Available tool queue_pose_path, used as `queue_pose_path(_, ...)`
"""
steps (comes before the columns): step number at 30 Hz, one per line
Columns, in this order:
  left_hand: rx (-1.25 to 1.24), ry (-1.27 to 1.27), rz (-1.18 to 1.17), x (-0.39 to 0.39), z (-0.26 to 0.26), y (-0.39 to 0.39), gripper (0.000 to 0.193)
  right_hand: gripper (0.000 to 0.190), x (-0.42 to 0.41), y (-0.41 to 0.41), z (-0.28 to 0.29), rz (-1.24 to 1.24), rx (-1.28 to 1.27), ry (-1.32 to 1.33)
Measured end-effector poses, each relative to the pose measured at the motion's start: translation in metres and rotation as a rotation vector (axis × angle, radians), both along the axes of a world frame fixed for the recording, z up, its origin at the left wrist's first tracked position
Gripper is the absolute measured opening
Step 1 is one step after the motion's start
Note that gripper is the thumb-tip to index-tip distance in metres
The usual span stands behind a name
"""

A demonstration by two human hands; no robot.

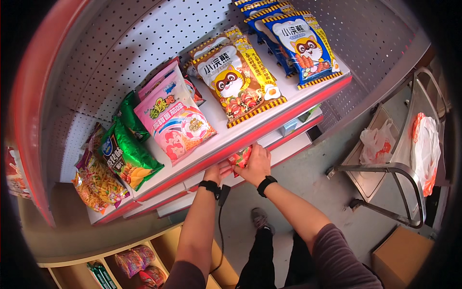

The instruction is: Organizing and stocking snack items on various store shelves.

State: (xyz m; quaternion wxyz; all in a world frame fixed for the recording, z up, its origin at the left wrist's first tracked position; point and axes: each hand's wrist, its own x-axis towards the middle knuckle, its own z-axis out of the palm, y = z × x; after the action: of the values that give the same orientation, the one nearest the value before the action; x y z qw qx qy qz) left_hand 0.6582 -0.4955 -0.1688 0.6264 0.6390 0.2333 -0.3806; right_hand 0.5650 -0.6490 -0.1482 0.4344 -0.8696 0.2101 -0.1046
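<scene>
My right hand (257,163) grips a small red packet (241,156) just below the red front edge of the top shelf (249,139). The packet's upper part is hidden under that edge. Close beside it, my left hand (217,172) has its palm turned up and its fingers pointing at the packet; whether they touch it I cannot tell. Above my hands stand a pink snack bag (177,115), a brown and yellow noodle snack bag (238,81) and a blue noodle snack bag (303,48). A green chip bag (130,155) leans further left.
Lower shelves (292,148) lie beneath the top one. On the right stands a metal cart (388,168) with plastic bags (377,142), near a cardboard box (402,254). A wooden compartment rack (158,249) holds packets at lower left. A black cable (221,224) hangs by my left forearm.
</scene>
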Motion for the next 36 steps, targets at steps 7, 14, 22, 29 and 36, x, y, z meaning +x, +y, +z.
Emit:
queue_pose_path(7,0.132,-0.415,-0.192,-0.015,0.031,0.02,0.043,0.104,0.014,0.051,0.004,0.111,-0.114,0.12)
queue_pose_path(14,0.284,-0.661,-0.125,0.001,-0.004,0.068,0.044,0.1,-0.028,0.07,-0.028,0.129,-0.086,0.108)
queue_pose_path(22,0.333,-0.54,-0.158,0.011,-0.028,0.06,0.045,0.089,-0.154,0.092,-0.053,0.152,0.059,0.275)
queue_pose_path(29,0.345,-0.704,-0.313,0.023,-0.041,0.048,0.036,0.079,-0.217,0.096,-0.053,0.217,0.213,0.59)
queue_pose_path(36,0.4,-0.618,-0.163,-0.003,-0.035,0.029,0.071,0.071,-0.243,0.084,-0.065,0.213,0.253,0.598)
